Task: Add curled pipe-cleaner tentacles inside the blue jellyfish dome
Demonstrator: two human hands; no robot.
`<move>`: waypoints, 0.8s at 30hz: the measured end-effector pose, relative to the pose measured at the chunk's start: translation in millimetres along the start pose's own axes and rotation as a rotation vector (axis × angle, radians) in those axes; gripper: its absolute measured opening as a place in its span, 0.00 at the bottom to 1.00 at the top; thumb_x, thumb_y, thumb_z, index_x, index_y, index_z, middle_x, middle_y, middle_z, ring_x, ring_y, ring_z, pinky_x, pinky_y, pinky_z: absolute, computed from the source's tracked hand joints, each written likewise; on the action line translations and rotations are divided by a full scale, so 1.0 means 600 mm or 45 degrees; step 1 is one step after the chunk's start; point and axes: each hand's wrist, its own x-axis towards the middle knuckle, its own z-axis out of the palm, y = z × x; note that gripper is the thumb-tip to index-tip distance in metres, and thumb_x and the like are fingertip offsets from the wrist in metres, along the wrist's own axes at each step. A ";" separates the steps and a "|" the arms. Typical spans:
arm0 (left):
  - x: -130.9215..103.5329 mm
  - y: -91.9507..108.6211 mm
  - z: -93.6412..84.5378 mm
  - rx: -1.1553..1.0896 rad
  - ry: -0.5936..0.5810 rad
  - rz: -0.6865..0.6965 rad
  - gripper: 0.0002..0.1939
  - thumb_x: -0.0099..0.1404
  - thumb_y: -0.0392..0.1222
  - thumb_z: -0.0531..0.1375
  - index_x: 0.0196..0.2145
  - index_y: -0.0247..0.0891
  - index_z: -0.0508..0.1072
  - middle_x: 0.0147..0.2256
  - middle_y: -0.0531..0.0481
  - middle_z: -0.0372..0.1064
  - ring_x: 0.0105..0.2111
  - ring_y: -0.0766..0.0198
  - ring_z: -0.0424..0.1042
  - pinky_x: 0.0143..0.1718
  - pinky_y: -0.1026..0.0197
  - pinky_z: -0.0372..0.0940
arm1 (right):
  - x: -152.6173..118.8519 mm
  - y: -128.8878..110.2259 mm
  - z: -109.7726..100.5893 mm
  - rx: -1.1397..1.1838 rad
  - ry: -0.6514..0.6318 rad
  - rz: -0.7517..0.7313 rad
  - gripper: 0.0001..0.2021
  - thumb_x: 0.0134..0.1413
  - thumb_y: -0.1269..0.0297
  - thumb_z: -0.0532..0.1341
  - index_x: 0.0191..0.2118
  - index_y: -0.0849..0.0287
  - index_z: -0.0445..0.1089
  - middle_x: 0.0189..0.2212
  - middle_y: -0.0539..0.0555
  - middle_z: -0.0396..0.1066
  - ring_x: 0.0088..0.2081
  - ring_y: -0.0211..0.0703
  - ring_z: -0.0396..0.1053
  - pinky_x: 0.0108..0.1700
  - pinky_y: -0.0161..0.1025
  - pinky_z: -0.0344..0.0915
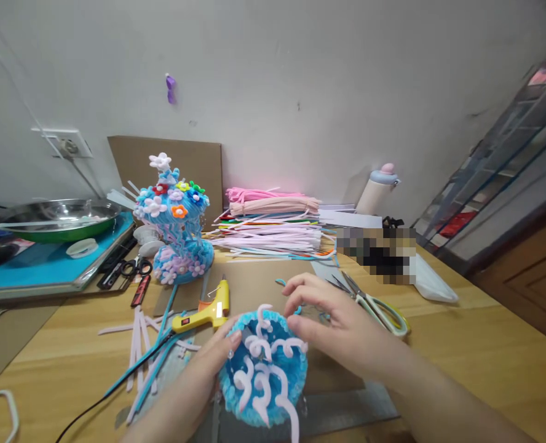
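My left hand point(215, 357) grips the left rim of a round blue fuzzy piece point(296, 375), its thumb over the edge. Curled pale pink pipe-cleaner strips point(260, 347) lie across the inside of this piece, and one hangs past its lower edge. My right hand point(321, 307) is at the piece's upper right, fingers bent and apart, with nothing visible between them. Just behind my left hand lies a yellow glue gun point(208, 312) with a black cord. A blue fuzzy two-tier ornament with colourful flowers point(176, 206) stands at the back left.
Bundles of pink and white pipe cleaners point(273, 221) lie by the wall. Scissors point(377, 307) rest right of my right hand. Loose strips point(139, 344) lie at left, near a red cutter point(141, 290). A steel pan point(61, 218) and a bottle point(377, 191) stand farther back.
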 end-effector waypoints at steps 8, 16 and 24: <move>0.017 -0.013 -0.007 0.273 0.142 0.044 0.27 0.55 0.56 0.67 0.51 0.44 0.75 0.54 0.48 0.74 0.55 0.48 0.69 0.57 0.51 0.61 | 0.010 0.019 0.047 0.033 -0.172 0.106 0.05 0.50 0.59 0.65 0.31 0.54 0.75 0.40 0.55 0.67 0.46 0.51 0.65 0.49 0.47 0.62; 0.025 -0.013 -0.005 0.440 0.146 0.019 0.19 0.58 0.53 0.64 0.45 0.43 0.77 0.49 0.50 0.77 0.52 0.49 0.71 0.56 0.52 0.62 | 0.010 0.061 0.065 0.656 -0.297 0.470 0.07 0.43 0.63 0.64 0.30 0.58 0.67 0.31 0.49 0.61 0.29 0.36 0.58 0.24 0.32 0.52; 0.032 -0.028 -0.028 0.787 0.266 0.178 0.19 0.64 0.52 0.59 0.49 0.42 0.76 0.50 0.47 0.76 0.52 0.48 0.71 0.54 0.52 0.63 | 0.005 0.073 0.073 0.513 -0.070 0.131 0.13 0.54 0.57 0.64 0.24 0.58 0.67 0.32 0.51 0.64 0.36 0.42 0.64 0.40 0.39 0.60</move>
